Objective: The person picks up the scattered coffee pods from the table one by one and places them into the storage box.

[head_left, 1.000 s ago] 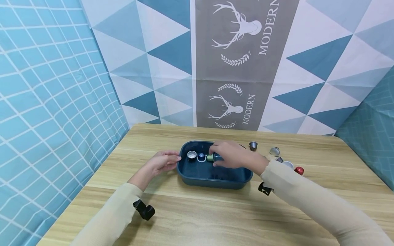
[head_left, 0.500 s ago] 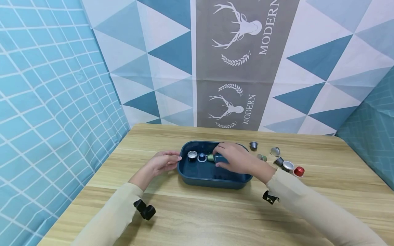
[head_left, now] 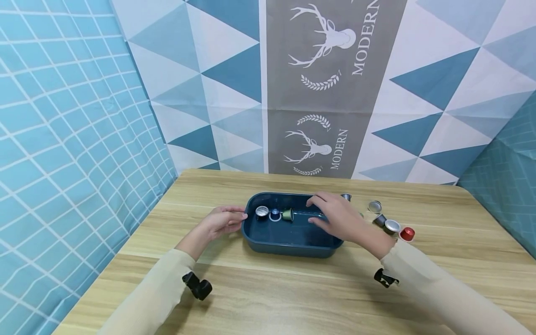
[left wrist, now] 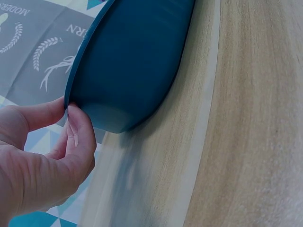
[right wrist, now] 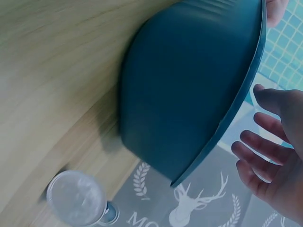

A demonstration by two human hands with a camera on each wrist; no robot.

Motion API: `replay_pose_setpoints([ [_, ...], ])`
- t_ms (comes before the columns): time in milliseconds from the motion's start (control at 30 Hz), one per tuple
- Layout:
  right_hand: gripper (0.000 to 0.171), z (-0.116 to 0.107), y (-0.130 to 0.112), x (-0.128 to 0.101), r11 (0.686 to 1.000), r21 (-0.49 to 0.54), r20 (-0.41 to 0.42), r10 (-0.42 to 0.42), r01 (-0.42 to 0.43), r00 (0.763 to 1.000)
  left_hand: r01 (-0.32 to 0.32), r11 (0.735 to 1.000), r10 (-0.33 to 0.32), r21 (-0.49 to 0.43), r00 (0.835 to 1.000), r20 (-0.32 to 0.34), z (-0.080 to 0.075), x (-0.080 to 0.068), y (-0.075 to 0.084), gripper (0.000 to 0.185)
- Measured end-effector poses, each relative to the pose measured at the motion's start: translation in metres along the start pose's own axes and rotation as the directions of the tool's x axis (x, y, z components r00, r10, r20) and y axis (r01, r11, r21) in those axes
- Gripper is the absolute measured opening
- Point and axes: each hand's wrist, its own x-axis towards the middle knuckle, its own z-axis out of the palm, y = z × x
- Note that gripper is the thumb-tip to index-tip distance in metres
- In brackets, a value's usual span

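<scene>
The dark blue plastic tray (head_left: 289, 250) sits mid-frame on the wooden bench (head_left: 251, 298), with three coffee capsules toward its left end: a silver-lidded capsule (head_left: 262, 211), a blue capsule (head_left: 275, 213) standing rim down, and a green capsule (head_left: 288, 214) on its side. The left grip (head_left: 224, 219) pinches the tray's left rim; the right grip (head_left: 337, 218) hangs over the right end, fingers well parted, holding nothing. At centre right of the frame, loose on the bench, are a grey capsule (head_left: 346, 197), a dark capsule (head_left: 379, 220) and a red capsule (head_left: 407, 234), among others.

If the left grip tugged or lifted that rim, the green capsule could probably roll into its neighbour. The right fingers, low over the tray, might snag the rim, and a careless reach could scatter the loose capsules.

Only the head view shows the tray's contents. The left wrist view makes the pinch plain, thumb and finger on opposite sides of the rim; the right wrist view confirms bare fingers and shows a pale-lidded capsule (right wrist: 75, 197) at lower left
</scene>
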Motion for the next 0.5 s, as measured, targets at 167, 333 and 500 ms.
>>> replay_pose_setpoints([
  [167, 0.033, -0.003, 0.008, -0.009, 1.000, -0.006, -0.041, 0.005, -0.005, 0.999, -0.002, 1.000, 0.002, -0.003, 1.000, 0.001, -0.001, -0.002, 0.001, 0.042],
  [333, 0.032, -0.006, 0.015, -0.017, 1.000, -0.010, -0.038, 0.028, -0.029, 0.999, 0.000, 1.000, 0.000, -0.001, 1.000, -0.002, -0.001, -0.002, 0.001, 0.041],
  [500, 0.033, -0.011, 0.021, -0.026, 0.996, -0.062, -0.026, 0.063, -0.064, 0.998, -0.004, 1.000, 0.004, 0.006, 1.000, -0.003, -0.001, -0.002, 0.001, 0.041],
])
